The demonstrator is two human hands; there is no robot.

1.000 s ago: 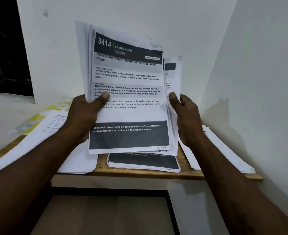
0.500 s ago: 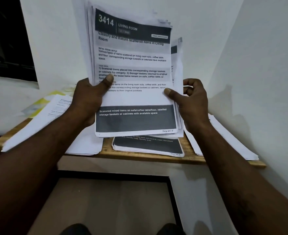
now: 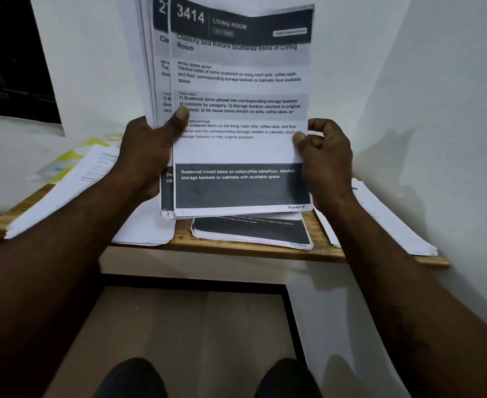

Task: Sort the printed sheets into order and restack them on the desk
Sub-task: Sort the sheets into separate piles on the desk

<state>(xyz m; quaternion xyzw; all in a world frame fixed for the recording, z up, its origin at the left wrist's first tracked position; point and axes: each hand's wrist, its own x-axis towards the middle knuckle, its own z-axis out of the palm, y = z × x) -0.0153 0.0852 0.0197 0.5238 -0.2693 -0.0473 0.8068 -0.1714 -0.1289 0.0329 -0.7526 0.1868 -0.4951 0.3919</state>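
Note:
I hold a bundle of printed sheets (image 3: 162,81) upright above the wooden desk (image 3: 236,249). My left hand (image 3: 147,150) grips the bundle at its left edge, thumb across the front. The front sheet (image 3: 239,90), headed "3414 LIVING ROOM" and marked page 15 by hand, is slid to the right of the bundle, baring the sheet behind. My right hand (image 3: 322,156) pinches that front sheet at its right edge. A small stack of printed sheets (image 3: 253,231) lies flat on the desk below the bundle.
A long pile of white papers (image 3: 73,193) lies on the desk's left part, with yellow paper (image 3: 73,156) behind it. Another pile (image 3: 386,219) lies at the right against the wall. White walls close the desk in behind and to the right. My feet show below.
The bundle has risen and come closer. The front sheet has shifted right off the bundle, uncovering the left strip of the sheet behind. My right hand now pinches the front sheet's edge.

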